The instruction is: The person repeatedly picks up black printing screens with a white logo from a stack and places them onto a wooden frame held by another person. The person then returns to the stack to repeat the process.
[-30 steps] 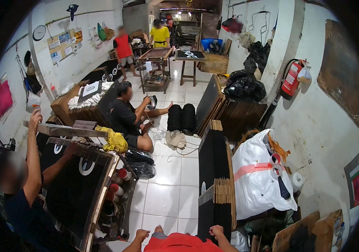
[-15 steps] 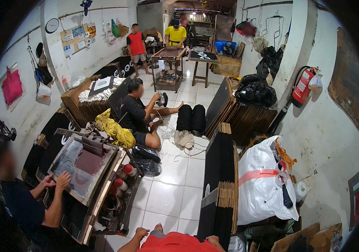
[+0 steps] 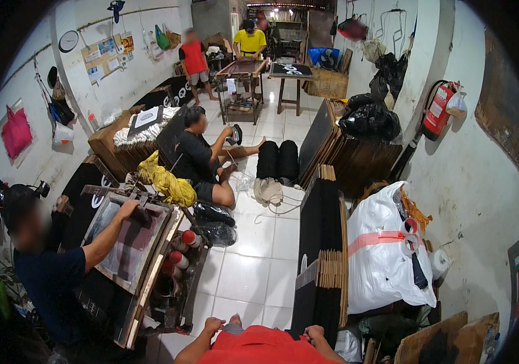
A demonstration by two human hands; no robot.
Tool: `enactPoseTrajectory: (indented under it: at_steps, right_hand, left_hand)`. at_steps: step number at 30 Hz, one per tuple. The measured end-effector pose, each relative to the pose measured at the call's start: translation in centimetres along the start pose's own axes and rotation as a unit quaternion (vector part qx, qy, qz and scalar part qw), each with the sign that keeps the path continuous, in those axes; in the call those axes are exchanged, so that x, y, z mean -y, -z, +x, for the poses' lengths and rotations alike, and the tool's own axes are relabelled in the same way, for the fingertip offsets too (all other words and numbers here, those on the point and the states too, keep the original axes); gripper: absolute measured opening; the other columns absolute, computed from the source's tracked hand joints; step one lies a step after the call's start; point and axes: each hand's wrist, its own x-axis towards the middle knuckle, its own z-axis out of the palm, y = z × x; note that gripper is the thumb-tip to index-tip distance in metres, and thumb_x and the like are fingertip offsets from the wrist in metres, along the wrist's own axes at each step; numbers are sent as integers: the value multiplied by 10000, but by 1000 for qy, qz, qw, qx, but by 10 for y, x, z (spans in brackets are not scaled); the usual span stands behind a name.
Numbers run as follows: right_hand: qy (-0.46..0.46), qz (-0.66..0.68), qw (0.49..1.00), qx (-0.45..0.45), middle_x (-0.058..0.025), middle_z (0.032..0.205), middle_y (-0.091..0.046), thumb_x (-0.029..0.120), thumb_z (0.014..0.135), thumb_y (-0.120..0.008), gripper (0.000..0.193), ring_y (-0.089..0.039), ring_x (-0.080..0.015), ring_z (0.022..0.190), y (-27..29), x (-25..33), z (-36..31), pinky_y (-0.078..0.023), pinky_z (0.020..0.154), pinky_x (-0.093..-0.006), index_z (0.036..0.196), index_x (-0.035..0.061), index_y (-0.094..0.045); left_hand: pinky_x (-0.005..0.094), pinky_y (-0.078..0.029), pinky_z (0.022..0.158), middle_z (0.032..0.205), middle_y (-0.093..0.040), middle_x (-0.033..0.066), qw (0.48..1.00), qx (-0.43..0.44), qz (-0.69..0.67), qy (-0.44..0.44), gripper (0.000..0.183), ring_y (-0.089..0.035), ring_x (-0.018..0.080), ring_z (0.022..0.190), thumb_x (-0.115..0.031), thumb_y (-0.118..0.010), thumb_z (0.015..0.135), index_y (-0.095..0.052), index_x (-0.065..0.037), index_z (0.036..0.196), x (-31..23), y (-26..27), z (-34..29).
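Observation:
My left hand [image 3: 214, 324] is low beside my red shirt [image 3: 262, 347], its fingers curled with nothing visible in them. On the other side of the shirt is my right hand [image 3: 314, 332], also loosely closed and seemingly holding nothing. It is nearest to the stack of boards [image 3: 326, 276] with black cloth on them; I cannot tell whether it touches them. To my left, a person in a dark shirt [image 3: 53, 276] stretches one arm over a printing screen [image 3: 120, 258], hand at a dark squeegee [image 3: 150, 217].
A person sits on the tiled floor [image 3: 244, 273] holding an iron [image 3: 234, 135]. Black rolls [image 3: 277, 161] and a pale cloth bundle [image 3: 268, 192] lie close by. A white sack [image 3: 387, 267] bulges at right. Red-lidded containers [image 3: 178, 259] line the left table. Two people stand farther back.
My hands have risen slightly in the view, and more of the right one shows. The person at left has extended an arm across the screen to the squeegee.

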Motion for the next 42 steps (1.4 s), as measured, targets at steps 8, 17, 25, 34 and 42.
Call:
enactPoseTrajectory:
  at_steps: [8,17,25,34,42]
  right_hand:
    - [43,-118,992,19,-118,616,-566,-16,753,-565,55,-547,-170,466,-2,20,-41,-389,347,-266,701,-27,-579]
    - [-8,-29,1000,4,-103,655,-588,5,786,-560,59,-565,-159,499,-2,22,-33,-413,377,-268,748,-28,-592]
    - [9,-34,999,-7,-90,669,-596,4,782,-570,36,-584,-160,535,-5,16,-21,-434,406,-258,771,-1,-603]
    - [3,-75,997,-1,-116,658,-619,3,778,-577,72,-588,-149,521,-9,15,-24,-427,394,-270,732,-16,-628]
    - [-8,-80,997,4,-112,653,-615,23,779,-569,90,-586,-160,514,-11,21,-17,-417,382,-265,729,-17,-631]
  left_hand:
    - [299,-338,389,577,-582,58,998,-35,33,33,198,-451,136,434,-196,-714,764,-661,-8,735,16,5,-19]
    - [289,-345,400,576,-569,47,998,-46,8,30,216,-465,131,454,-193,-705,771,-631,-18,670,24,1,-15]
    - [281,-353,412,591,-588,54,1000,-17,-8,25,176,-482,131,461,-166,-689,770,-651,-10,699,14,2,-9]
    - [246,-379,400,601,-576,44,1000,-12,13,25,129,-485,102,455,-126,-680,788,-606,-25,761,-1,5,-21]
    - [252,-383,404,586,-557,37,999,-14,-8,32,126,-482,102,456,-116,-676,789,-600,-22,754,1,6,-26]
